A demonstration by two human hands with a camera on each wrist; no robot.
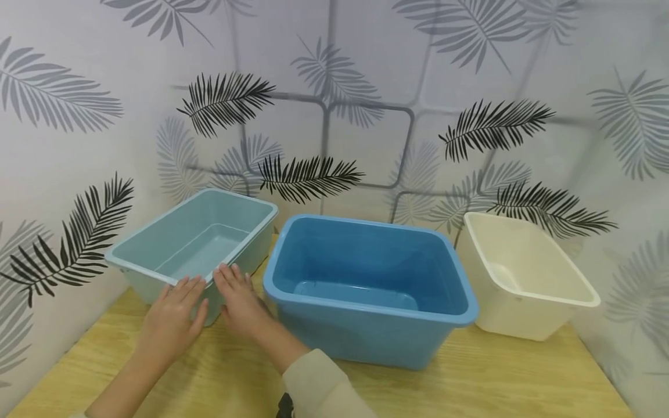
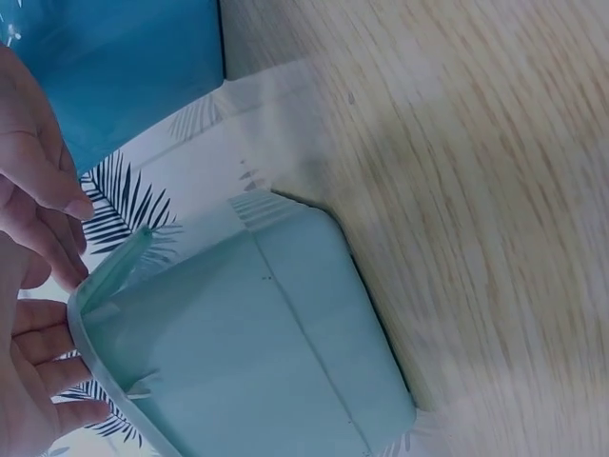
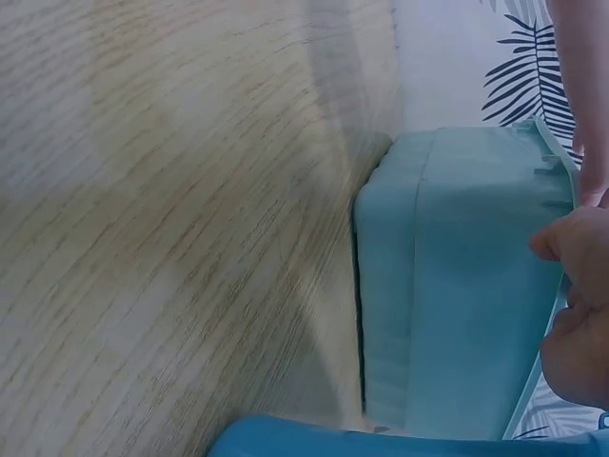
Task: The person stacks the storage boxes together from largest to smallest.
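A pale green plastic tub (image 1: 206, 249) stands at the left on the wooden table. My left hand (image 1: 172, 316) lies with nearly straight fingers on its front rim, thumb held apart from the wall. At the tub's near right corner, my right hand (image 1: 243, 305) rests straight fingers on the rim, close beside the left. In the left wrist view, the left fingers (image 2: 52, 357) reach over the rim of the tub (image 2: 228, 352). The right wrist view has the right hand (image 3: 580, 286) at the rim, its thumb near the outer wall. Both hands hold no loose object.
A deeper blue tub (image 1: 366, 331) stands in the middle, just right of my right forearm. Farther right is a cream tub (image 1: 507, 307). Patterned leaf-print sheeting (image 1: 366, 69) rises behind and along both sides of the wooden table (image 1: 235, 383).
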